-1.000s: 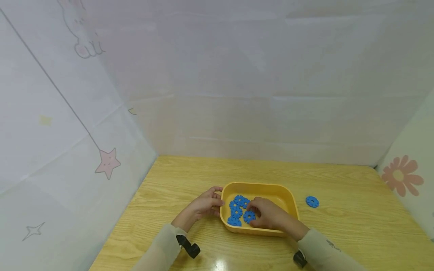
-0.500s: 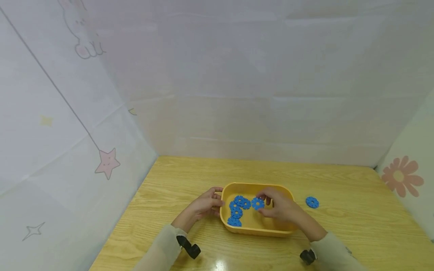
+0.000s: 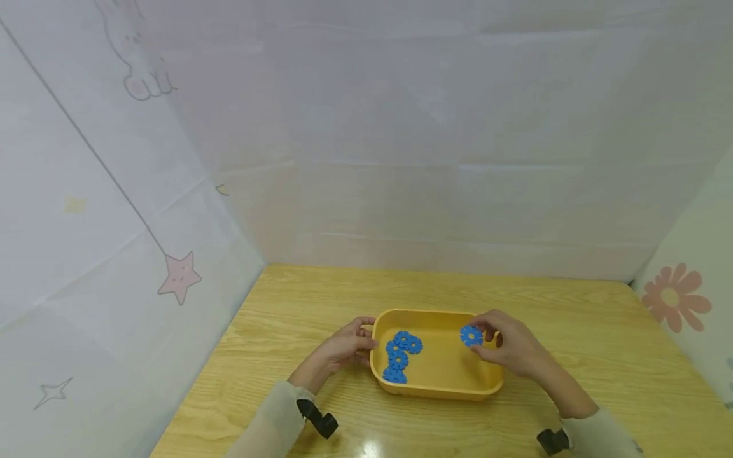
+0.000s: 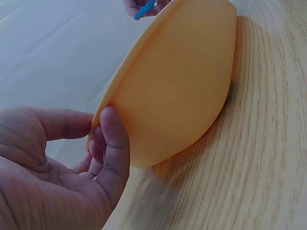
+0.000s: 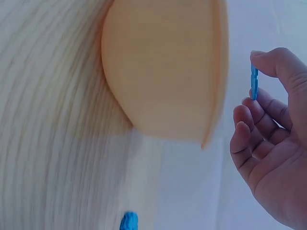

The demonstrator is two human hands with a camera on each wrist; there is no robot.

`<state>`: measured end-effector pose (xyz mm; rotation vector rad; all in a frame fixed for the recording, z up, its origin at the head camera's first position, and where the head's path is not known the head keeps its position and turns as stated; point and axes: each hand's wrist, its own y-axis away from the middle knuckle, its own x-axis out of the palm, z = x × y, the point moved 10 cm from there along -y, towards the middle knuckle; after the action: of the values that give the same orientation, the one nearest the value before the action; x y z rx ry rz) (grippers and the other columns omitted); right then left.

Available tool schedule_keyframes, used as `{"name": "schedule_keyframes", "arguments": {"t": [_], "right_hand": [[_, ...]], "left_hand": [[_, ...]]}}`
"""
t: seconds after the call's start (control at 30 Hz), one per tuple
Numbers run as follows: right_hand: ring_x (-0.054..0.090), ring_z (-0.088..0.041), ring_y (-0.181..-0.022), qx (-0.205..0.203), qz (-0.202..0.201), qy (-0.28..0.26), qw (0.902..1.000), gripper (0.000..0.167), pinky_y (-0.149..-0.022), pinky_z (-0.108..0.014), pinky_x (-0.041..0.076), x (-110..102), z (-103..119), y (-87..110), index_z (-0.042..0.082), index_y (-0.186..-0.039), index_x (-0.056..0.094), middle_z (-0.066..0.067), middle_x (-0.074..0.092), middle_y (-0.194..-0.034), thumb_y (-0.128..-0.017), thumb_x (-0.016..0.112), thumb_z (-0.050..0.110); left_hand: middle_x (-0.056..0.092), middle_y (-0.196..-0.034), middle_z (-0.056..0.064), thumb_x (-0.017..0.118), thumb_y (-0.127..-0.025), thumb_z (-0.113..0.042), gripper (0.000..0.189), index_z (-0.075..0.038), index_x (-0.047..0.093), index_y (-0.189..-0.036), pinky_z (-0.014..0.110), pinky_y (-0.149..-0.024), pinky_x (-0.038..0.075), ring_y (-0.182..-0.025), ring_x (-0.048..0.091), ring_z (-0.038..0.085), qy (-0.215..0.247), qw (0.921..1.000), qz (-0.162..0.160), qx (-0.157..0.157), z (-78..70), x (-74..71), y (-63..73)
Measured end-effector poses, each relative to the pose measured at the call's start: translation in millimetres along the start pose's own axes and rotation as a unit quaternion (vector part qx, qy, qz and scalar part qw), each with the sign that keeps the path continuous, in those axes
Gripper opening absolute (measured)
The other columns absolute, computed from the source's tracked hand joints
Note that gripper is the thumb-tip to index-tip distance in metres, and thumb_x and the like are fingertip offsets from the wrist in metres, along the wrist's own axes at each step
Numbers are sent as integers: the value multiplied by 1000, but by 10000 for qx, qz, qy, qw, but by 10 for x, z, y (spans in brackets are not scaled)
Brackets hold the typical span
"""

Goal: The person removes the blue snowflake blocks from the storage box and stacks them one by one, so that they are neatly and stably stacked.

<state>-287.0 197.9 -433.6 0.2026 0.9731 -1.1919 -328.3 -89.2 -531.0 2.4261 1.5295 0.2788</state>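
A yellow plastic tub (image 3: 441,393) stands on the wooden table, with several blue notched discs (image 3: 398,360) lying together in its left part. My left hand (image 3: 342,346) pinches the tub's left rim between thumb and fingers, as the left wrist view shows up close. Over the right end of the tub, my right hand (image 3: 512,343) holds one blue notched disc (image 3: 471,335) by its edges. In the right wrist view that held disc (image 5: 254,81) is seen edge-on between thumb and fingertips, above the level of the rim.
Another blue disc (image 5: 128,221) lies on the table to the right of the tub, hidden behind the right hand in the head view. The wooden table (image 3: 309,286) ends at a pale printed cloth (image 3: 366,159) at the back, with cloth at both sides too.
My right hand has lifted a blue disc from among the others and carried it rightward to the tub's right rim. The left hand has stayed on the left rim.
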Motion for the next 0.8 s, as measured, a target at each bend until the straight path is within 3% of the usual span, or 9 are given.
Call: {"name": "schedule_keyframes", "arguments": {"t": [0.37,0.63,0.8], "right_hand": [[54,-6,-77,165,-386,206,9989,34,-61,-24,51,-283,-174,174,10,-112,69,6,60,-93,-83,85,16],[58,-14,-77,458,-424,340,9975,34,-63,-23,53,-414,-371,272,9,-115,67,5,60,-91,-86,82,16],[57,-11,-79,702,-427,346,9960,36,-65,-23,53,-514,-554,331,6,-119,66,2,62,-95,-88,80,18]], "left_hand": [[52,-103,10,61,-95,-1,59,-4,35,-148,30,-61,56,-82,60,22,20,10000,25,-3,-5,12,13],[51,-101,9,60,-95,-1,58,-5,35,-148,30,-60,56,-82,59,22,23,10000,23,8,-19,18,10],[51,-101,9,60,-96,-1,58,-5,35,-148,30,-61,56,-82,60,22,29,10000,29,-10,-27,25,11]]}}
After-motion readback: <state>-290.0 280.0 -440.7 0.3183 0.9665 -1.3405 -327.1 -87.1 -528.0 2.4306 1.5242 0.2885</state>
